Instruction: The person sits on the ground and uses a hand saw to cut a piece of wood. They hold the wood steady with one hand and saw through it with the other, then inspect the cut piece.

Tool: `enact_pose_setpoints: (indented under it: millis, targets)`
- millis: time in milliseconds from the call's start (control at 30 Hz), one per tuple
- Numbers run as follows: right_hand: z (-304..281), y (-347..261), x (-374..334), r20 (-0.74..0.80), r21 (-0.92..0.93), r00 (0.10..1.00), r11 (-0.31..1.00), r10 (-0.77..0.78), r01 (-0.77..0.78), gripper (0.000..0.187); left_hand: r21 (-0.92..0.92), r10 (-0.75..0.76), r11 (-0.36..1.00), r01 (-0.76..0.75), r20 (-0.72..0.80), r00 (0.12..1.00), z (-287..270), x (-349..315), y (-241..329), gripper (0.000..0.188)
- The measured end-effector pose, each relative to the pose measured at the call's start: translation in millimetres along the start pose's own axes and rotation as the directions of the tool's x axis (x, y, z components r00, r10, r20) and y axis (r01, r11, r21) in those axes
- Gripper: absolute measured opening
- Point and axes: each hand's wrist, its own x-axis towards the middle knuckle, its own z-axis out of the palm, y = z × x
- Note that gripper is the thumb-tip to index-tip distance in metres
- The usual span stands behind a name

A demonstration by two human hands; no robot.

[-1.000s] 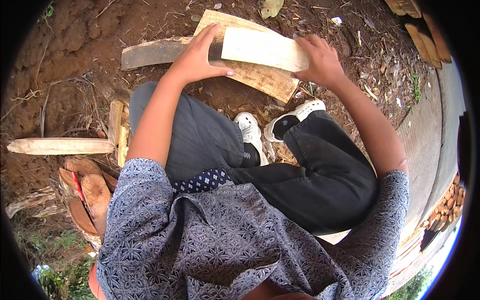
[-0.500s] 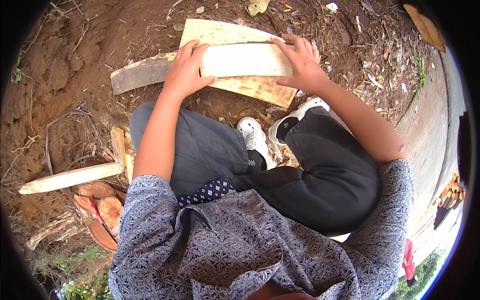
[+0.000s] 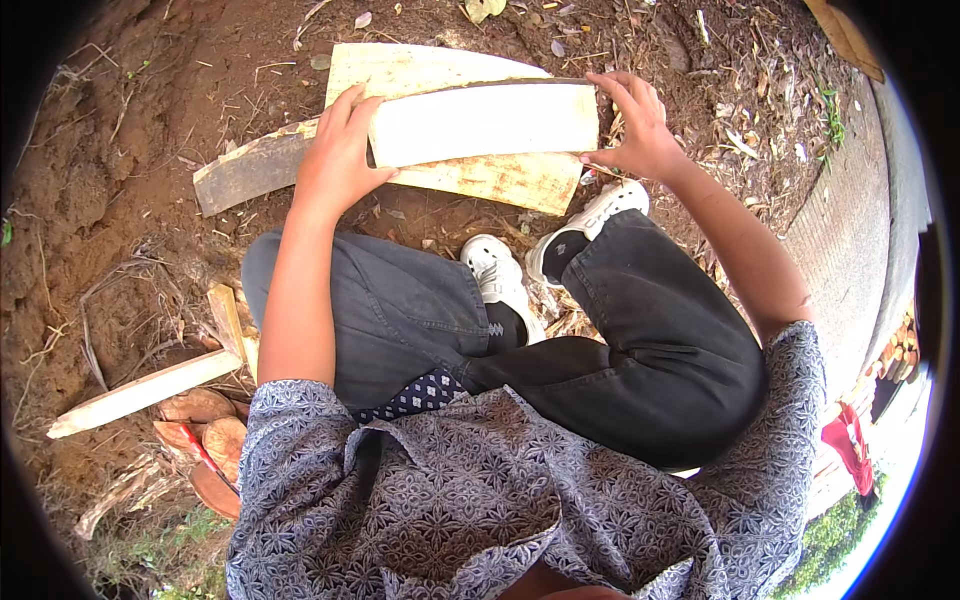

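Note:
A short pale wooden board (image 3: pixel 485 125) lies across the others in front of me, its far edge dark. My left hand (image 3: pixel 335 155) spans its left end, thumb at the near side and fingers at the far side. At the right end, my right hand (image 3: pixel 640 130) has fingertips on the far corner and thumb at the near corner. Underneath lies a wider yellowish plank (image 3: pixel 510 182), part of it hidden by the pale board. A grey weathered plank (image 3: pixel 250 172) sticks out to the left beyond my left hand.
My white shoes (image 3: pixel 495 270) are close to the boards' near side. To the left lie a pale wooden stick (image 3: pixel 150 393) and cut log pieces (image 3: pixel 225 445) with a thin red object (image 3: pixel 205 455). Brown soil (image 3: pixel 130 180) and wood chips surround me.
My right hand has slid outward to the board's right end, baring more of its face. My left hand stays at the left end. The whole view has shifted slightly.

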Motion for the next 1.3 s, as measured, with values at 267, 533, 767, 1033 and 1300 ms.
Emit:
enact_pose_setpoints:
  millis: [267, 533, 767, 1033, 1300]
  targets:
    - [-3, -1, 6, 0.047, -0.015, 0.999, 1.000, 0.024, -0.023, 0.109, -0.007, -0.007, 1.000, 0.007, -0.012, 1.000, 0, -1, -3, 0.093]
    - [-4, -4, 6, 0.062, 0.029, 0.998, 1.000, 0.008, -0.010, 0.104, 0.015, -0.034, 0.999, 0.034, 0.004, 0.999, 0, -1, -7, 0.092]
    - [-7, -11, 12, 0.061, 0.069, 0.998, 0.998, -0.001, -0.003, 0.099, 0.069, -0.004, 0.998, 0.009, -0.079, 0.997, 5, -6, -14, 0.082]
    - [-7, -16, 16, 0.051, -0.012, 0.999, 1.000, 0.001, 0.000, 0.095, 0.005, 0.047, 0.999, -0.047, -0.145, 0.988, 12, -14, -23, 0.080]
    - [-68, -82, 31, 0.129, 0.033, 0.992, 0.999, -0.015, 0.011, 0.094, -0.306, -0.090, 0.948, 0.086, -0.001, 0.996, -73, -72, -12, 0.091]
